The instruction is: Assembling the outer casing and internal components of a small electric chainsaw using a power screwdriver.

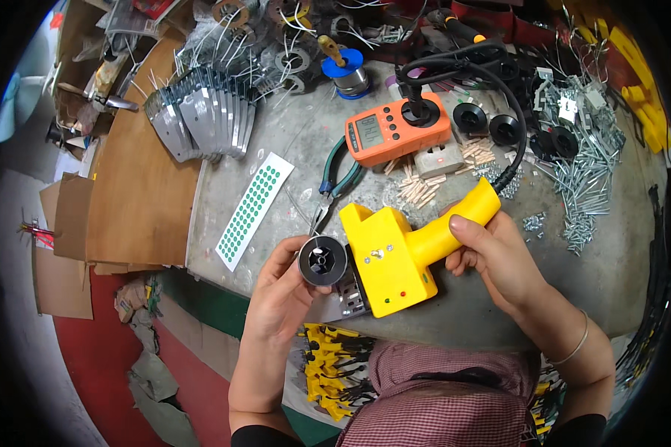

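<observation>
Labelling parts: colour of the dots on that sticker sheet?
Green dots on the white sticker sheet; head view.

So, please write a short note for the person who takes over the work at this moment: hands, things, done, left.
Left hand: holds the black round spool against the front of the yellow gun-shaped tool.
Right hand: grips the tool's handle, above the grey bench.
Nearby: green-handled pliers, green dot sticker sheet, orange meter.
Done: spool brought up to the tool.
Left: whether it is seated cannot be seen; check.
</observation>
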`<move>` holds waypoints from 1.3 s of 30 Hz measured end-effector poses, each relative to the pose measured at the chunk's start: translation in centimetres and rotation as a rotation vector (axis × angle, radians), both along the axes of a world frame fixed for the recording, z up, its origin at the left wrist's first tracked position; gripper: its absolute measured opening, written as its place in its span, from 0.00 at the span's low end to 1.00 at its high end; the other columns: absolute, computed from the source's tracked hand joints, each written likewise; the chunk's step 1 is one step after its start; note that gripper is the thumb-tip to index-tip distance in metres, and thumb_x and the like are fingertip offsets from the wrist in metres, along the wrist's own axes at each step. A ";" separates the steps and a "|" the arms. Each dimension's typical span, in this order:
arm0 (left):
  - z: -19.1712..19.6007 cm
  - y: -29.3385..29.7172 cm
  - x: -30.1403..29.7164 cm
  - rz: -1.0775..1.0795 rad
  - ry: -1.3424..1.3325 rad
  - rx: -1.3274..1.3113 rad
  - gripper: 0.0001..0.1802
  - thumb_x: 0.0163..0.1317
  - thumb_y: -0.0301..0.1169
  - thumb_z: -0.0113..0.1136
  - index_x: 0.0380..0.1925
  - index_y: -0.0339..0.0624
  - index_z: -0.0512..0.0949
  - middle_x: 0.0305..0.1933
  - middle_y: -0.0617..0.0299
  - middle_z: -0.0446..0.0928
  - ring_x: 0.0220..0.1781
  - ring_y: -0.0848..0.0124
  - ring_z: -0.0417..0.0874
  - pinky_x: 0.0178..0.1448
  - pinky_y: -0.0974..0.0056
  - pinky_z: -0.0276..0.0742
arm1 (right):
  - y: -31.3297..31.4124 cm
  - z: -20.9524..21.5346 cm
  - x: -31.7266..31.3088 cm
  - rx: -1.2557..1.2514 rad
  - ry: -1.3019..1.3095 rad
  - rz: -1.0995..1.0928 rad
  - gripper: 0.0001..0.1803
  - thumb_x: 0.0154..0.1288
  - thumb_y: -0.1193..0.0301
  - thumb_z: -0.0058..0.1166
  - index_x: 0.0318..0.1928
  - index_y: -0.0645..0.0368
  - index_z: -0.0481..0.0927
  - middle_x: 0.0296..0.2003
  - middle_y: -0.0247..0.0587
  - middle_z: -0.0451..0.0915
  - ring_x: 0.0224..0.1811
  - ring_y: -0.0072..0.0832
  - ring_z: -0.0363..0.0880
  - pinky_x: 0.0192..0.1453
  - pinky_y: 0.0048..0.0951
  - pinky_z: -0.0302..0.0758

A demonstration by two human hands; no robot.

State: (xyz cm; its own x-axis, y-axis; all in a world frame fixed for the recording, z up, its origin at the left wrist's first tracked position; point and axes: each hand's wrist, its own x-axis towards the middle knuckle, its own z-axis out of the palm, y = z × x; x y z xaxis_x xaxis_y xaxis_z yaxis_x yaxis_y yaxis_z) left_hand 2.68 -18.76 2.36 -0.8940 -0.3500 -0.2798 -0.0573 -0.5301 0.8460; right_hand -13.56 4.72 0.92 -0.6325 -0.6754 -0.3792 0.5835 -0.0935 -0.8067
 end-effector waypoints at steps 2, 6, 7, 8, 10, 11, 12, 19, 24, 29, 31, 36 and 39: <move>0.6 0.0 0.0 0.008 -0.052 -0.076 0.18 0.67 0.28 0.57 0.56 0.35 0.71 0.50 0.56 0.78 0.43 0.70 0.82 0.43 0.66 0.79 | -0.4 0.4 0.2 -0.020 0.013 -0.039 0.18 0.68 0.61 0.58 0.46 0.63 0.74 0.31 0.35 0.79 0.26 0.16 0.77 0.30 0.18 0.75; 1.5 -0.4 0.2 -0.042 -0.026 -0.263 0.21 0.65 0.28 0.60 0.56 0.35 0.70 0.50 0.57 0.78 0.43 0.71 0.80 0.43 0.67 0.77 | -0.7 1.2 0.3 -0.011 0.066 -0.007 0.18 0.68 0.60 0.59 0.45 0.64 0.74 0.31 0.36 0.79 0.24 0.16 0.76 0.27 0.18 0.74; 1.7 -0.5 0.3 -0.046 -0.032 -0.267 0.21 0.65 0.28 0.60 0.56 0.35 0.70 0.50 0.57 0.78 0.43 0.71 0.80 0.43 0.67 0.77 | -0.7 1.5 0.5 0.004 0.094 0.016 0.19 0.68 0.60 0.59 0.44 0.64 0.74 0.31 0.36 0.79 0.24 0.16 0.76 0.27 0.18 0.74; 1.9 -0.7 0.4 -0.081 -0.015 -0.233 0.21 0.65 0.27 0.60 0.56 0.35 0.70 0.50 0.57 0.78 0.43 0.71 0.80 0.43 0.67 0.77 | -0.9 1.9 0.7 0.008 0.110 0.007 0.20 0.67 0.59 0.61 0.43 0.65 0.74 0.30 0.36 0.79 0.24 0.16 0.76 0.27 0.18 0.74; 2.2 -0.6 0.4 -0.123 -0.004 -0.202 0.20 0.65 0.27 0.59 0.56 0.35 0.70 0.49 0.57 0.77 0.42 0.71 0.80 0.43 0.67 0.77 | -1.0 2.7 1.1 0.009 0.137 0.008 0.20 0.66 0.59 0.61 0.43 0.65 0.73 0.30 0.36 0.79 0.23 0.15 0.76 0.27 0.18 0.74; 2.3 -0.5 0.3 -0.116 -0.008 -0.254 0.20 0.66 0.27 0.59 0.56 0.34 0.70 0.49 0.57 0.77 0.42 0.72 0.80 0.42 0.68 0.77 | -1.1 3.1 1.3 0.014 0.170 0.013 0.21 0.66 0.59 0.62 0.43 0.65 0.73 0.30 0.36 0.79 0.23 0.15 0.75 0.26 0.18 0.74; 2.4 -0.4 0.3 -0.109 -0.012 -0.306 0.19 0.66 0.28 0.59 0.55 0.34 0.71 0.49 0.57 0.77 0.41 0.72 0.80 0.42 0.68 0.77 | -1.2 3.4 1.4 -0.012 0.173 0.004 0.21 0.66 0.59 0.62 0.43 0.66 0.73 0.29 0.36 0.79 0.23 0.16 0.76 0.27 0.19 0.74; 5.5 2.2 -0.7 -0.188 -0.103 -0.721 0.14 0.64 0.24 0.61 0.49 0.32 0.76 0.47 0.56 0.77 0.44 0.72 0.79 0.46 0.67 0.78 | -1.6 3.2 1.6 0.010 0.293 0.014 0.21 0.65 0.61 0.62 0.47 0.65 0.72 0.32 0.37 0.80 0.24 0.16 0.77 0.27 0.18 0.75; 6.5 3.0 -1.2 -0.268 -0.103 -1.076 0.14 0.57 0.19 0.64 0.45 0.29 0.78 0.48 0.55 0.77 0.46 0.72 0.80 0.48 0.70 0.79 | -1.3 3.1 1.7 -0.014 0.353 0.019 0.23 0.65 0.60 0.63 0.45 0.68 0.71 0.33 0.39 0.81 0.26 0.18 0.80 0.29 0.19 0.78; 7.5 3.9 -1.6 -0.342 -0.117 -1.283 0.18 0.51 0.15 0.65 0.45 0.31 0.78 0.47 0.54 0.78 0.44 0.71 0.82 0.43 0.69 0.81 | -1.3 2.4 1.8 -0.077 0.373 0.007 0.23 0.65 0.60 0.63 0.45 0.68 0.71 0.32 0.39 0.81 0.27 0.18 0.80 0.30 0.20 0.78; 7.9 4.4 -1.7 -0.361 -0.140 -1.363 0.19 0.49 0.14 0.66 0.44 0.31 0.79 0.46 0.54 0.79 0.43 0.70 0.83 0.41 0.68 0.81 | -1.1 2.2 1.8 -0.104 0.359 0.024 0.23 0.66 0.60 0.62 0.44 0.68 0.71 0.32 0.39 0.81 0.28 0.18 0.80 0.30 0.20 0.78; 7.7 5.8 -1.6 -0.429 -0.025 -1.814 0.20 0.47 0.18 0.69 0.43 0.35 0.79 0.40 0.53 0.80 0.35 0.62 0.84 0.36 0.66 0.81 | -0.3 2.0 1.9 -0.117 0.344 0.063 0.20 0.66 0.63 0.61 0.44 0.67 0.72 0.33 0.38 0.80 0.28 0.18 0.80 0.31 0.19 0.78; 7.4 6.3 -1.6 -0.426 0.005 -1.830 0.20 0.47 0.20 0.69 0.43 0.36 0.79 0.40 0.52 0.79 0.34 0.59 0.84 0.35 0.64 0.80 | 0.2 2.2 1.9 -0.082 0.332 0.061 0.18 0.67 0.64 0.61 0.45 0.67 0.72 0.33 0.38 0.81 0.28 0.18 0.79 0.31 0.18 0.77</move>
